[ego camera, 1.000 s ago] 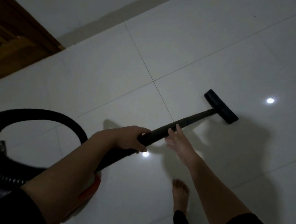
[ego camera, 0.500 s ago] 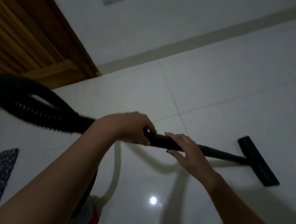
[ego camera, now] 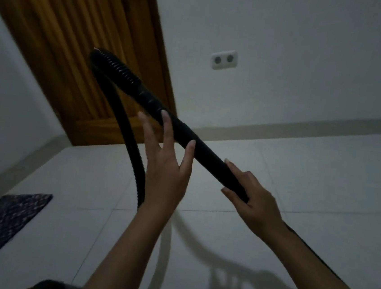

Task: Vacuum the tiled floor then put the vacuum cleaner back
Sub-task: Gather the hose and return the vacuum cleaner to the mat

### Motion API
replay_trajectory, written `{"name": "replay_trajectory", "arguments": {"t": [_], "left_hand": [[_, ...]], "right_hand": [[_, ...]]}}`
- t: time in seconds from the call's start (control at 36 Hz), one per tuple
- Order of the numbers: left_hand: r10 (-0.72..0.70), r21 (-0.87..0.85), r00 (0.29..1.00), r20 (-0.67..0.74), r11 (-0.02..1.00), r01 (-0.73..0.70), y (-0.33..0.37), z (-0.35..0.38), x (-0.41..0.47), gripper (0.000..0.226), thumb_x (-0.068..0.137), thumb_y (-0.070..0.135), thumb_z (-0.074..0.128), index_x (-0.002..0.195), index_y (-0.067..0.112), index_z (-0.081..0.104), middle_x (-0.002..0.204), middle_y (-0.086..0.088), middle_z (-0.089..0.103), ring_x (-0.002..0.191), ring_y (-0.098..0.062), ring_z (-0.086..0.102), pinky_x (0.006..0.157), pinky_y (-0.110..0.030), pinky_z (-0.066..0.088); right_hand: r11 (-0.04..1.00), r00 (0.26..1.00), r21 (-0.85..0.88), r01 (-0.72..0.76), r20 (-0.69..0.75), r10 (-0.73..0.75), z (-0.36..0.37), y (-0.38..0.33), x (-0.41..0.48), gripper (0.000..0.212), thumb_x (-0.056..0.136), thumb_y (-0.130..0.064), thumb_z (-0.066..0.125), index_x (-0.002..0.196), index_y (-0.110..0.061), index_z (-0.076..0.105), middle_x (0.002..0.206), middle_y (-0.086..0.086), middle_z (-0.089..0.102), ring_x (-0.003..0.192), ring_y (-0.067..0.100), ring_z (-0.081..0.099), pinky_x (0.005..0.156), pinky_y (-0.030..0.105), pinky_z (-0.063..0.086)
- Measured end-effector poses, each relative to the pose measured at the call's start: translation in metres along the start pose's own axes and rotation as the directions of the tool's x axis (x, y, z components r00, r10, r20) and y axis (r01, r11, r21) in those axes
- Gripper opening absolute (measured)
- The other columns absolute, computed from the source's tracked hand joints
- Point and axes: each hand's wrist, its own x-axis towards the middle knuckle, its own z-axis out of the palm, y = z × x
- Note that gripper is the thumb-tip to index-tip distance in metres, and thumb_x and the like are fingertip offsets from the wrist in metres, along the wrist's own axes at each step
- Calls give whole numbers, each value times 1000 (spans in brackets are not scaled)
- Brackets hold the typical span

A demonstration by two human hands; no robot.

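White floor tiles [ego camera: 310,180] under both arms: right hand [ego camera: 254,198] grips wand [ego camera: 198,145]; left hand [ego camera: 166,165] splayed wide beside it.

vacuum body [ego camera: 52,287] cut off at bottom edge

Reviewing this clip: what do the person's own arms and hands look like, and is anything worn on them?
Both forearms are bare to the bottom edge of the frame, with no sleeve in view. The left hand and right hand are ungloved, and no ring, watch or bracelet shows. The dim light hides finer detail.
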Motion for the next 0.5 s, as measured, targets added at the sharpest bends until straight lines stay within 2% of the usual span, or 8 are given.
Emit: {"name": "replay_trajectory", "arguments": {"t": [0.03, 0.08, 0.14, 0.22, 0.31, 0.39, 0.44, 0.5], "left_hand": [[-88, -122, 996, 10, 989, 88, -6, -5, -4, 74, 95, 40, 45, 151, 31, -4, 159, -1, -19, 146, -10, -11, 107, 2, -5], [-195, -357, 978, 69, 911, 207, -18, -19, -9, 78, 97, 33, 46, 148, 37, -12, 161, 5, 0, 147, -10, 11, 121, -25, 12], [-260, -480, 958, 124, 829, 287, -31, -39, -8, 83, 97, 23, 48, 146, 39, -17, 153, 13, 25, 133, -6, 38, 113, -29, 33], [-363, -507, 923, 125, 777, 374, -63, -73, -9, 90, 95, 19, 52, 143, 44, -19, 152, 3, 32, 122, -8, 49, 100, -22, 41], [-422, -522, 903, 84, 753, 400, -101, -108, -14, 93, 93, 17, 56, 144, 44, -18, 150, 4, 30, 116, -5, 49, 100, -23, 41], [-461, -540, 887, 39, 737, 407, -148, -139, -24, 98, 90, 20, 61, 141, 53, -16, 152, 3, 29, 123, -11, 50, 106, -38, 43], [-518, -535, 855, 13, 719, 444, -179, -157, -32, 98, 85, 26, 65, 135, 64, -11, 153, -10, 31, 127, -22, 50, 105, -50, 43], [-582, -546, 813, 7, 679, 490, -207, -168, -43, 98, 85, 24, 66, 133, 65, -9, 154, -13, 30, 127, -26, 51, 103, -53, 44]], "right_hand": [[1000, 999, 6, 6, 39, -6, 10, -10, 2, 60, 93, -42, 52, 138, -57, 15, 96, -11, 51, 71, 10, 57, 60, 22, 47], [1000, 992, 13, 15, 122, -17, 30, -32, 6, 62, 95, -41, 49, 137, -58, 8, 99, -10, 48, 73, 10, 56, 62, 24, 47], [999, 977, 30, 25, 213, -31, 49, -54, 12, 64, 96, -40, 46, 135, -60, 0, 101, -8, 47, 72, 11, 55, 62, 26, 48], [997, 937, 81, 17, 346, -44, 84, -87, 21, 70, 97, -39, 45, 130, -69, -9, 106, -4, 48, 76, 16, 56, 68, 34, 53], [985, 903, 173, 20, 419, -92, 124, -120, 28, 68, 96, -42, 45, 132, -73, -4, 114, -1, 51, 91, 20, 59, 80, 43, 54], [970, 861, 240, 24, 489, -143, 165, -150, 28, 61, 94, -49, 43, 133, -72, 2, 130, 6, 50, 112, 25, 56, 94, 46, 49], [954, 828, 300, -9, 537, -161, 189, -168, 27, 53, 95, -51, 40, 132, -71, 7, 142, 0, 45, 124, 19, 49, 106, 37, 41], [905, 796, 407, -125, 586, -154, 211, -182, 23, 43, 100, -41, 38, 131, -65, 19, 147, -20, 35, 134, 2, 35, 112, 21, 27]]}}
